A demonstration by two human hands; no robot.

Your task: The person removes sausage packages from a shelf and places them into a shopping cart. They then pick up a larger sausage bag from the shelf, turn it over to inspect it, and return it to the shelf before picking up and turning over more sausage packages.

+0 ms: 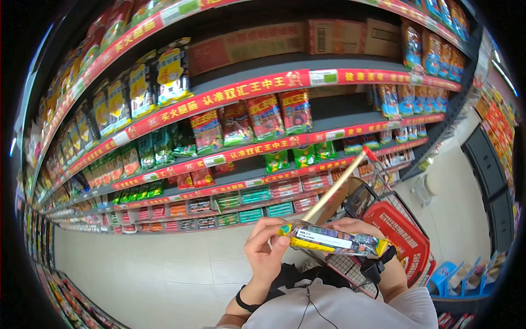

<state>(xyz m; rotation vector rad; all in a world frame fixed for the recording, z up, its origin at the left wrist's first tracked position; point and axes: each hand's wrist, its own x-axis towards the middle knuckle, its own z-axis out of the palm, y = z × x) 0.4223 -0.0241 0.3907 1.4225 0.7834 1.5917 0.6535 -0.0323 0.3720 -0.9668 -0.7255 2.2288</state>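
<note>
A long plastic food packet (329, 239), dark with yellow ends and a white printed label, lies level in front of my chest. My left hand (264, 244) pinches its left end between thumb and fingers. Behind the packet's right part is my right hand (359, 227), closed around it, with some fingers hidden by the packet. What is inside the packet I cannot make out.
A shopping cart with a red seat panel (400, 236) stands close on my right, a pale pole (337, 185) with a red tip leaning up beside it. Ahead curves a shelf (246, 80) with bagged sausages (205, 131) and cardboard boxes (334, 37). Blue display racks (446, 278) are lower right.
</note>
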